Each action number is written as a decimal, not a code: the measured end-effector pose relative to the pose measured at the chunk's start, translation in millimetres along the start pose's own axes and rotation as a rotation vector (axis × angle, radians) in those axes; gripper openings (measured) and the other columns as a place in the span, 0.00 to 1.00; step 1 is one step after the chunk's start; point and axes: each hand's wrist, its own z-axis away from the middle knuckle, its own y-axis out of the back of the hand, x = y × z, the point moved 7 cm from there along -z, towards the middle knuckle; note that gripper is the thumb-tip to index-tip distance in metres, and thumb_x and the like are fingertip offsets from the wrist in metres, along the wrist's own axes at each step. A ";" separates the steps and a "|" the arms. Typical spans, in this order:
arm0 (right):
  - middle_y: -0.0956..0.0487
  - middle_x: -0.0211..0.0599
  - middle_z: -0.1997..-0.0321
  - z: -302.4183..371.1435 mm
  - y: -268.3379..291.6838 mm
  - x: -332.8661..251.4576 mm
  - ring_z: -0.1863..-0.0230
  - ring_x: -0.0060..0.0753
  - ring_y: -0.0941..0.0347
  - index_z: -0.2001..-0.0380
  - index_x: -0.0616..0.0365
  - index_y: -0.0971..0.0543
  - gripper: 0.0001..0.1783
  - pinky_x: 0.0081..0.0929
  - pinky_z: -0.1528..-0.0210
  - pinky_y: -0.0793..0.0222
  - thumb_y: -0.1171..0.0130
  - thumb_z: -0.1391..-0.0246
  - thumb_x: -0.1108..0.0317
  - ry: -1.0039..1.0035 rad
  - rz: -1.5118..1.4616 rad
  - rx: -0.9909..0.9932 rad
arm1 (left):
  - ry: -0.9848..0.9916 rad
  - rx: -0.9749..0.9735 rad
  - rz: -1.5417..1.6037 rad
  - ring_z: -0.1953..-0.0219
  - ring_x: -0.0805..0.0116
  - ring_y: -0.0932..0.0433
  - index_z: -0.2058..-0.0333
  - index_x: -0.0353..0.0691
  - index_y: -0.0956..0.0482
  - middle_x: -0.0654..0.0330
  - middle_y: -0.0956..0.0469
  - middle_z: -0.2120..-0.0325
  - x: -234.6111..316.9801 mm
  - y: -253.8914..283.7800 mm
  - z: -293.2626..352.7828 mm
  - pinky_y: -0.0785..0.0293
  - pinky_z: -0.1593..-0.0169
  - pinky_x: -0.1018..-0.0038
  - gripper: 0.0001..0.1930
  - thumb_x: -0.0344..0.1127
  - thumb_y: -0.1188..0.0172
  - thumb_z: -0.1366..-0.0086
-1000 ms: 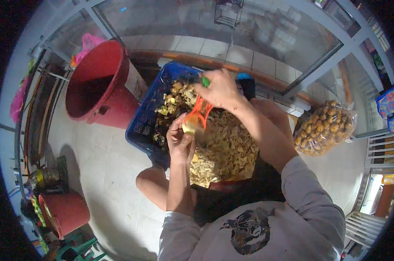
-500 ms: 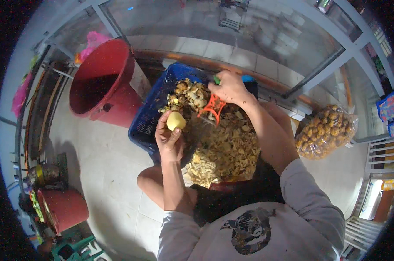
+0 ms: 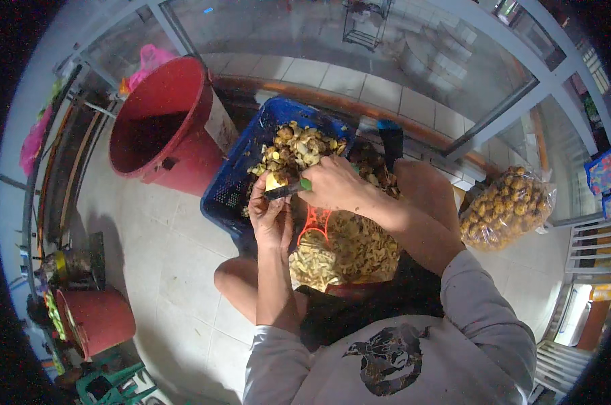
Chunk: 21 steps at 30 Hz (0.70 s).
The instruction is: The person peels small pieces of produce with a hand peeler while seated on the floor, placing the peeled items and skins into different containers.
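Observation:
My left hand (image 3: 270,221) holds up a peeled, pale yellow potato (image 3: 275,181) with its fingers around the lower part. My right hand (image 3: 338,185) is closed on a small knife (image 3: 286,191) with a dark blade and green handle; the blade lies across the potato. An orange peeler (image 3: 315,226) hangs below the same hand, its grip partly hidden by the fingers. Behind the hands, brown and yellowish pieces (image 3: 305,145) lie heaped in a blue plastic crate (image 3: 217,182). Nearer to me is a wide pile of pale cut pieces and peelings (image 3: 359,250).
A large red bucket (image 3: 184,152) stands left of the crate, and a smaller red bucket (image 3: 103,320) lower left. On the right, a clear bag of brown round potatoes (image 3: 508,206) rests on the tiled floor (image 3: 184,283). Glass panels (image 3: 359,61) rise at the far side.
My right hand has come down and left to the potato, bringing the knife blade against it. The peeler has swung down with that hand. My left hand stays nearly in place.

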 end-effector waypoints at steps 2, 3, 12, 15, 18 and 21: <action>0.21 0.53 0.72 -0.2 -2.4 0.0 0.69 0.57 0.25 0.75 0.58 0.20 0.18 0.46 0.62 0.29 0.42 0.55 0.52 -0.049 0.001 -0.032 | -0.009 -0.018 -0.003 0.49 0.62 0.27 0.47 0.33 0.33 0.56 0.26 0.52 2.3 0.5 1.5 0.32 0.41 0.65 0.29 0.22 0.35 0.49; 0.22 0.54 0.72 1.1 0.7 -1.9 0.70 0.57 0.25 0.75 0.59 0.20 0.19 0.46 0.63 0.29 0.42 0.55 0.52 -0.026 0.016 0.017 | -0.018 -0.032 -0.010 0.48 0.61 0.27 0.47 0.33 0.33 0.55 0.26 0.52 2.3 -0.6 1.4 0.33 0.41 0.64 0.28 0.23 0.35 0.48; 0.24 0.56 0.77 -17.7 -2.8 63.9 0.73 0.42 0.26 0.75 0.73 0.26 0.23 0.39 0.70 0.33 0.41 0.57 0.56 -0.154 -0.331 -0.026 | -0.029 -0.048 -0.097 0.52 0.65 0.26 0.48 0.31 0.30 0.57 0.25 0.54 7.1 -6.0 -0.2 0.32 0.45 0.69 0.30 0.24 0.31 0.51; 0.26 0.50 0.83 -16.4 48.6 65.8 0.80 0.36 0.30 0.79 0.69 0.26 0.19 0.38 0.73 0.34 0.42 0.56 0.58 -0.309 -0.435 0.269 | -0.092 -0.114 -0.491 0.55 0.68 0.26 0.50 0.31 0.29 0.59 0.24 0.57 17.8 -14.4 2.1 0.31 0.47 0.72 0.29 0.21 0.30 0.53; 0.28 0.48 0.87 -15.7 65.5 56.8 0.84 0.40 0.29 0.81 0.66 0.25 0.17 0.39 0.74 0.34 0.42 0.56 0.59 -0.165 -0.365 0.452 | -0.037 -0.167 -0.624 0.56 0.70 0.25 0.51 0.31 0.28 0.60 0.23 0.59 13.6 -27.5 8.0 0.31 0.49 0.73 0.30 0.19 0.30 0.55; 0.28 0.49 0.87 -23.3 63.5 57.8 0.84 0.45 0.29 0.82 0.65 0.25 0.17 0.40 0.75 0.34 0.43 0.56 0.59 -0.103 -0.135 0.471 | -0.008 -0.230 -0.605 0.57 0.70 0.25 0.51 0.31 0.27 0.59 0.22 0.60 2.1 -29.2 11.5 0.29 0.50 0.72 0.31 0.20 0.28 0.57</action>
